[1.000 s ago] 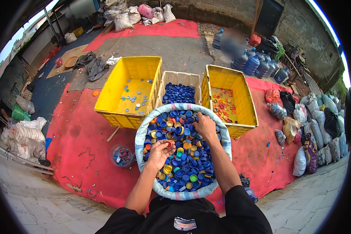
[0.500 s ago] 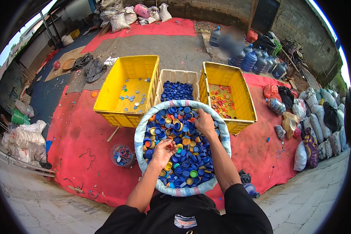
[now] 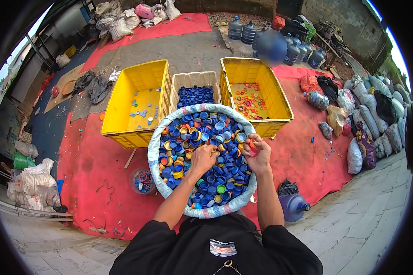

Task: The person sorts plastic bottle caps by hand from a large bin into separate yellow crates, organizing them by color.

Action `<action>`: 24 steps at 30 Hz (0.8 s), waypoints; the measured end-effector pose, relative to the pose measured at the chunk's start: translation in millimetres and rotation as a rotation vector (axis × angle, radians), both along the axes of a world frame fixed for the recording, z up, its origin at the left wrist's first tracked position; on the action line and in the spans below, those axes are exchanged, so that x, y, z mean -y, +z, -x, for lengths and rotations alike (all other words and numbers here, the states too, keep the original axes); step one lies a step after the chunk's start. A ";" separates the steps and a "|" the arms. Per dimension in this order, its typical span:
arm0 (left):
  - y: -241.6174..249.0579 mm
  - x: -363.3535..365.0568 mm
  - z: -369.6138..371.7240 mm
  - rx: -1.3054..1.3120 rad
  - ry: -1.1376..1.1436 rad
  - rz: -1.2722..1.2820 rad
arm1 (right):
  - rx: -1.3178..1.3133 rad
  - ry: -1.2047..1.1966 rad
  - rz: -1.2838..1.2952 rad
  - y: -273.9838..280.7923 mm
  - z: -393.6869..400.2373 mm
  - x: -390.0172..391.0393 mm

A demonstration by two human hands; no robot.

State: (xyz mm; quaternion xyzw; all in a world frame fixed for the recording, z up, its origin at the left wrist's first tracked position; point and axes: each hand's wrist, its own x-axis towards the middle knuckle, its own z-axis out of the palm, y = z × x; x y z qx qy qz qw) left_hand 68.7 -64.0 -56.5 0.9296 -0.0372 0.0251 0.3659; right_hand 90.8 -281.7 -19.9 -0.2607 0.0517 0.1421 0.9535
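A sack with a rolled rim (image 3: 157,172) is full of bottle caps (image 3: 225,172), mostly blue, with yellow, orange and green ones among them. Over the middle of the pile, my left hand (image 3: 203,159) has its fingers drawn together and pointing right; what they hold is hidden. My right hand (image 3: 260,158) is raised at the sack's right rim, palm partly up, with its fingers closed around a red bottle cap (image 3: 253,147).
Beyond the sack stand a left yellow crate (image 3: 109,120) with grey caps, a pale crate (image 3: 173,94) of blue caps, and a right yellow crate (image 3: 284,107) of red and orange caps. A clear bucket (image 3: 134,179) and a water jug (image 3: 293,207) flank the sack.
My right hand has moved from the sack's far side to its right rim, now with a red cap. My left hand has shifted right over the pile. The camera view has shifted.
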 end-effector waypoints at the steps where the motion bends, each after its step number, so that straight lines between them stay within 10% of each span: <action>1: 3.8 2.0 -1.1 -0.011 -0.006 -0.019 | -0.028 -0.018 -0.024 -1.2 11.6 2.9; 24: 3.0 -0.9 -14.9 -0.229 -0.108 0.279 | -0.131 0.032 0.085 -14.9 90.5 5.7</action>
